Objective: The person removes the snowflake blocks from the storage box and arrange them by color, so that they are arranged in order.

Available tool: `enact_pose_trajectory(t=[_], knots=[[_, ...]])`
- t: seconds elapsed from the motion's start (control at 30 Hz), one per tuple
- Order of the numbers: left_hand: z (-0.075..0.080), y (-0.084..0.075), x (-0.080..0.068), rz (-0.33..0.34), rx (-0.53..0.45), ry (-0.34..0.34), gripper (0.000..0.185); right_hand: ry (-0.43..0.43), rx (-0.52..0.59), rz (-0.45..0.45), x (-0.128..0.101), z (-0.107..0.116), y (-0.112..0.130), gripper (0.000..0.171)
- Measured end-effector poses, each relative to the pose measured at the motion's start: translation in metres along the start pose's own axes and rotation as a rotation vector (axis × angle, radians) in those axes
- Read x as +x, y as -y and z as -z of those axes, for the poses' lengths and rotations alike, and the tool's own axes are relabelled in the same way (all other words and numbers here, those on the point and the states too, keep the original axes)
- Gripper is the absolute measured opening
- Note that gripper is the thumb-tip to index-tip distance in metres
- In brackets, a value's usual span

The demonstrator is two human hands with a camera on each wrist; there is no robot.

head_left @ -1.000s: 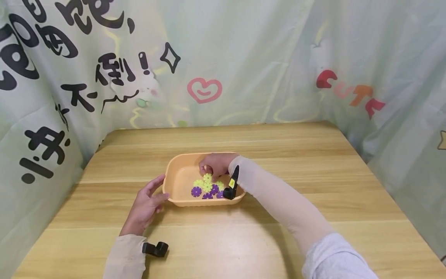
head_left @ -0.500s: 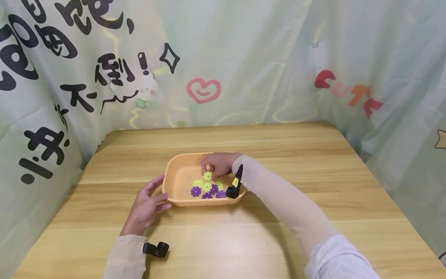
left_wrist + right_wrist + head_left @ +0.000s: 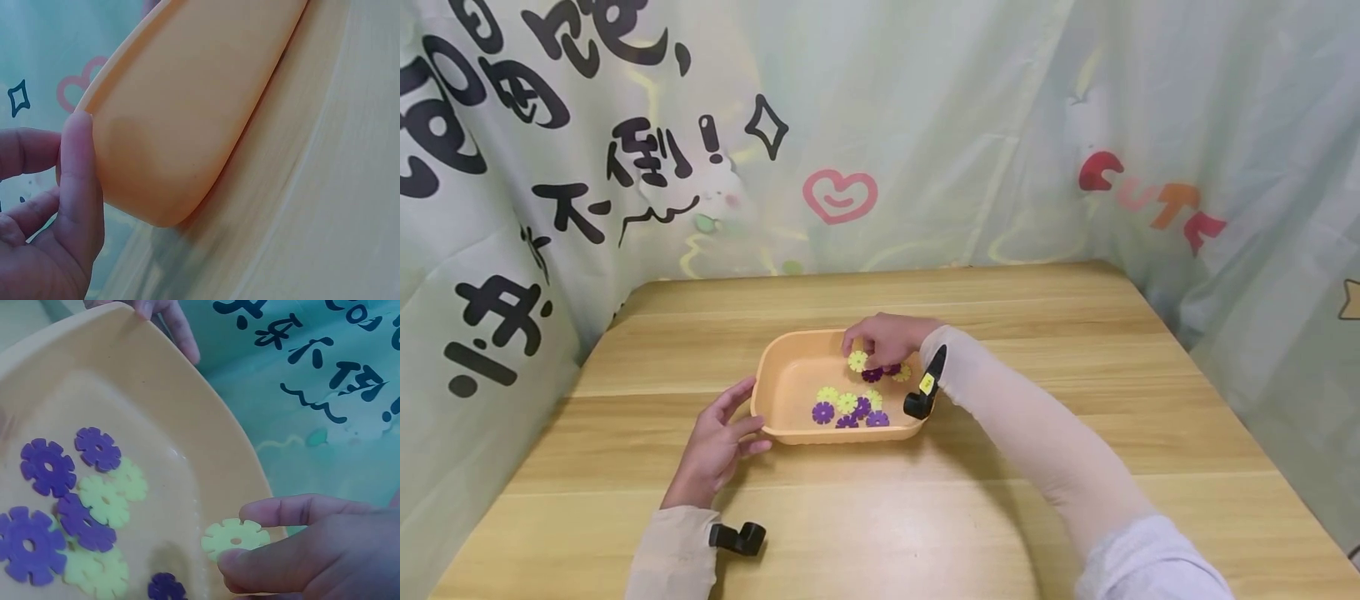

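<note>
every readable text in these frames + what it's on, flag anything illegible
"不倒!": black characters on the pale curtain, left
"CUT": red, pink and orange letters on the curtain, right; the fourth, red letter is unclear
Other black characters at left: cut off or warped by folds, not safely readable
Yellow label on the black right wrist mount: too small to read
Tray and toothed discs: no text visible

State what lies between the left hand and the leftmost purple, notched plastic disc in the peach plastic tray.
In the head view, only wall and bare floor of the peach tray separate the left hand from that purple disc.
</note>
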State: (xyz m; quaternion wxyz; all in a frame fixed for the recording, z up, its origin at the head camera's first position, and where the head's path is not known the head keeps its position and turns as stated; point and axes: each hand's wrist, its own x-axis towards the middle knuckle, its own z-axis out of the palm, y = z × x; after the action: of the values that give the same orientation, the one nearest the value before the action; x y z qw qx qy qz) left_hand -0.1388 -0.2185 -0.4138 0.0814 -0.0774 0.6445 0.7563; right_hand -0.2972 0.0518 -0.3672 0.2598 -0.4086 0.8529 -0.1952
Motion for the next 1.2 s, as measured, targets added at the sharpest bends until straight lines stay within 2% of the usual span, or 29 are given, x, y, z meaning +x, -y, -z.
enact_pose_trajectory(t=[0.3, 0.57, 1.0, 1.2], knots=[[-0.001, 0.000, 0.000, -0.004, 0.006, -0.001, 0.069, -0.032, 0.033, -0.011, -0.020, 0.014, -0.002, 0.034], [0.000, 0.000, -0.001, -0.003, 0.012, 0.002, 0.069, -0.114, 0.064, -0.032, -0.038, 0.022, -0.012, 0.035], [0.000, 0.001, -0.002, 0.005, 0.014, -0.010, 0.068, -0.249, 0.177, -0.021, -0.072, 0.024, -0.040, 0.034], [-0.001, 0.001, -0.001, 0.007, 0.013, -0.008, 0.068, -0.310, 0.213, -0.046, -0.089, 0.023, -0.055, 0.034]])
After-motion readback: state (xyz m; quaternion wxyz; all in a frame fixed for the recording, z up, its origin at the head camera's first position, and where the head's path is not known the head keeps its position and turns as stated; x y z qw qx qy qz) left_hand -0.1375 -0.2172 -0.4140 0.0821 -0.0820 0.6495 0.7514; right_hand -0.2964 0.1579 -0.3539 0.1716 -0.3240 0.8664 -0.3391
